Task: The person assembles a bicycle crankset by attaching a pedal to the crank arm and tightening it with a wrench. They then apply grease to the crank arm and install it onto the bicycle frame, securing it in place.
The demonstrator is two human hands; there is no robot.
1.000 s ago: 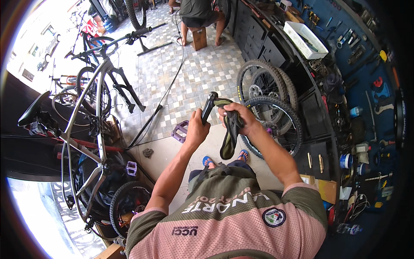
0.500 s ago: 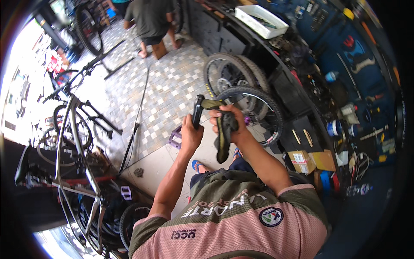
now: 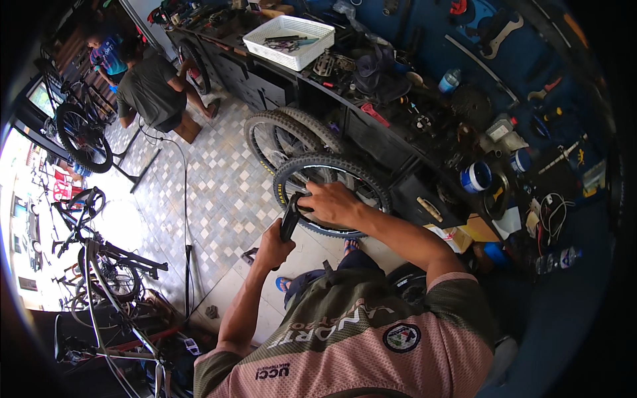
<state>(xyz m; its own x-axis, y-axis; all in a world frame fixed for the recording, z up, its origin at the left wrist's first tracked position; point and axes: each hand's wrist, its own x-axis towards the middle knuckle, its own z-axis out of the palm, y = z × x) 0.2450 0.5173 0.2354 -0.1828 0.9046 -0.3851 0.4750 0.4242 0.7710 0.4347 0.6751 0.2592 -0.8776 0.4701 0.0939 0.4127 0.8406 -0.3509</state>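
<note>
Black crank part [image 3: 290,223] tilted before the torso [image 3: 352,331]
I see the left hand [image 3: 273,246] clamped around its lower end, forearm [image 3: 247,302] angled upward; the right hand [image 3: 334,203] curls down at the upper end, but I can't tell its grip.

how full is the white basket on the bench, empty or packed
Partly filled: a few slim items lie in the white basket, whose inside shows around them.

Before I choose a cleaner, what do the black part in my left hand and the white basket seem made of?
Black part: perhaps coated metal; smooth, with a slight sheen. White basket: likely moulded plastic, fairly matte, judging by its perforated walls.
</note>
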